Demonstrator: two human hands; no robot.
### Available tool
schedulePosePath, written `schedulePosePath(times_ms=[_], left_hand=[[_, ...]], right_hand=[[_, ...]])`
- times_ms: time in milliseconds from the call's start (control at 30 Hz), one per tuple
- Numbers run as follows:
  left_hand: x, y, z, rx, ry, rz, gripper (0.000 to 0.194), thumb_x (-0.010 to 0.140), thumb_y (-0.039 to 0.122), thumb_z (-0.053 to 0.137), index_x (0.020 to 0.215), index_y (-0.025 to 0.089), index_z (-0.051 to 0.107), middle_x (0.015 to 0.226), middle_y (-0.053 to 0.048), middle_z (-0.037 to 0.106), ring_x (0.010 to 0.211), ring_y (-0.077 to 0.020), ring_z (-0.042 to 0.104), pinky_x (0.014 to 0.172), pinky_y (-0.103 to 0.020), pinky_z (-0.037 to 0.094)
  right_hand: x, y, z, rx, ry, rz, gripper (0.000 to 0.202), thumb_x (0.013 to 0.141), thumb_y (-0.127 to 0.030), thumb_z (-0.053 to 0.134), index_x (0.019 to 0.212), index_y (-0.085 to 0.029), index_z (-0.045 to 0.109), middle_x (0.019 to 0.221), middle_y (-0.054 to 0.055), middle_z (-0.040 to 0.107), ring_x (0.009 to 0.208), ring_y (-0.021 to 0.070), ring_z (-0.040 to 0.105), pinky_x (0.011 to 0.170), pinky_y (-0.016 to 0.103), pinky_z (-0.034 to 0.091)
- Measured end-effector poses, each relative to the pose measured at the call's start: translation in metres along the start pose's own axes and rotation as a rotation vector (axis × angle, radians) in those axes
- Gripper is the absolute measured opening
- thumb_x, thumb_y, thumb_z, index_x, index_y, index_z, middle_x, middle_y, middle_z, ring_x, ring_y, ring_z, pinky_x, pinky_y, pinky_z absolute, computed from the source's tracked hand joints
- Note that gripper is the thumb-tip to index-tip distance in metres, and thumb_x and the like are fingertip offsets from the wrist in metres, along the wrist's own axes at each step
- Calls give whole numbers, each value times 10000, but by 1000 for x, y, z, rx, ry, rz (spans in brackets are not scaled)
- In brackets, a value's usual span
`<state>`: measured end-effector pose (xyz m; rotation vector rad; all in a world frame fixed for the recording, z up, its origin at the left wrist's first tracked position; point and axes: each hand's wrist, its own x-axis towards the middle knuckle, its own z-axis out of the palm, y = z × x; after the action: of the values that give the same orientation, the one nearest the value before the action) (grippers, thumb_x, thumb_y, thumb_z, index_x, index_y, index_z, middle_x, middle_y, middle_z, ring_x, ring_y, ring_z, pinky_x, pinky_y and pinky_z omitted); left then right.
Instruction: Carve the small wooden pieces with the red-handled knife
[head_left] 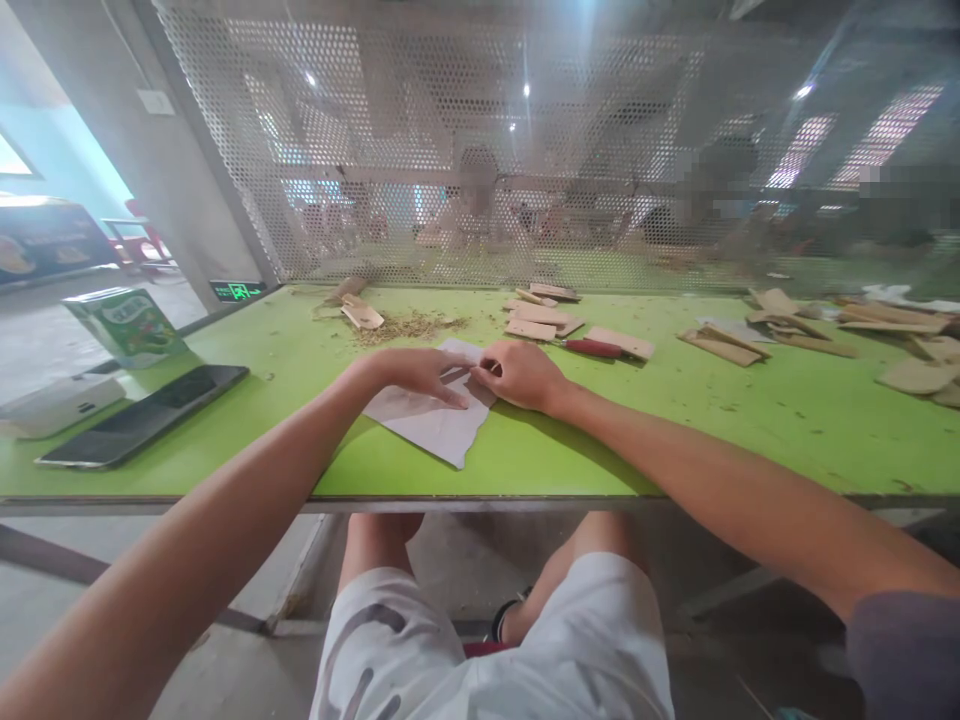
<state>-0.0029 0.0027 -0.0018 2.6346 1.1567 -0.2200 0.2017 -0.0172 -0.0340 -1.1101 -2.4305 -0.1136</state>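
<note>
The left hand [424,372] lies open over a white sheet of paper [420,422], thumb and fingers spread across it. The right hand [529,376] is curled at the sheet's upper right edge, thumb and forefinger brought together and seemingly pinching the paper, though the fingers themselves hide the exact contact. The sheet rests on the green table [262,445], close to its front edge, with a ragged lower right side.

As far as can be judged, the handling of the paper is under way and unfinished: most of it lies flat, and no completed fold shows.

Just beyond the hands, a red-handled tool [592,348] lies unheld beside a loose group of wooden pieces [541,318]. Wood shavings [412,327] are scattered, not gathered, next to a scoop-shaped wooden piece [363,312].

Farther right lie more flat wooden blanks [721,346], apart from both hands. At the left stand a green carton [131,325] and, near it, a dark flat slab [150,415]. A perforated screen [405,130] rises behind the table.
</note>
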Motion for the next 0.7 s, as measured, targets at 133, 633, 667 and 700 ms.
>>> schedulePosePath(times_ms=[133,633,667,700], left_hand=[[1,-3,1,-21,-19,5,933,739,744,528,1507,310,226,1502,-56,400,1242,-291,484,1003,-337,372],[-3,5,-1,-14,-17,-69,956,704,771,517,1501,316,247,1555,-42,302,1324,-316,402,1049,-367,343],[-4,6,-2,-13,-18,-81,960,699,770,524,1500,314,253,1555,-40,304,1324,-316,402,1049,-366,344],[-4,7,-2,-14,-19,-89,963,697,768,529,1500,311,255,1556,-39,300,1328,-317,398,1052,-367,341]], right_hand=[[-1,-2,-1,-58,-22,-94,292,895,-382,496,862,-173,697,864,62,677,739,165,569,643,278,334],[-2,13,-6,47,-53,114,541,821,-601,556,1111,-155,655,1076,142,564,768,183,611,729,308,446],[-3,16,-6,46,-56,125,549,818,-610,554,1101,-151,657,1028,137,590,793,199,611,731,309,443],[-3,17,-6,52,-58,129,548,819,-611,552,1089,-146,657,986,129,612,803,205,611,728,305,440]])
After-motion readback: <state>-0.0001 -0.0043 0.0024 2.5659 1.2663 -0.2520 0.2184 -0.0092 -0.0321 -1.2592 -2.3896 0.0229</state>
